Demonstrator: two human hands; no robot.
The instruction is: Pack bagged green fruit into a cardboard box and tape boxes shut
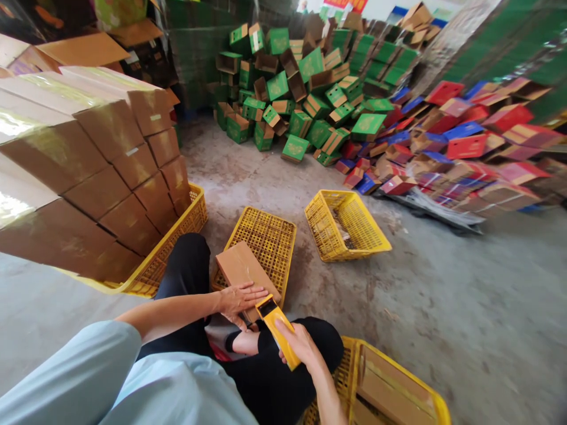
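Observation:
A brown cardboard box (pixel 246 268) lies flat and closed on an upturned yellow crate (pixel 266 233) in front of me. My left hand (pixel 241 301) rests on the near part of the box, fingers stretched out and palm down. In my right hand (pixel 297 341) is a yellow handheld tool (pixel 279 330) with a dark opening at its head; its exact kind I cannot make out. The tool's head is at the box's near right corner, close to my left fingertips. Whether it touches the cardboard is unclear.
Stacked brown cartons (pixel 88 195) fill a yellow crate (pixel 150 271) on my left. Another yellow crate (pixel 354 230) stands ahead to the right. By my right knee, a yellow crate (pixel 410 383) holds cardboard boxes. Green boxes (pixel 296 147) and red and blue boxes (pixel 465 147) lie piled behind.

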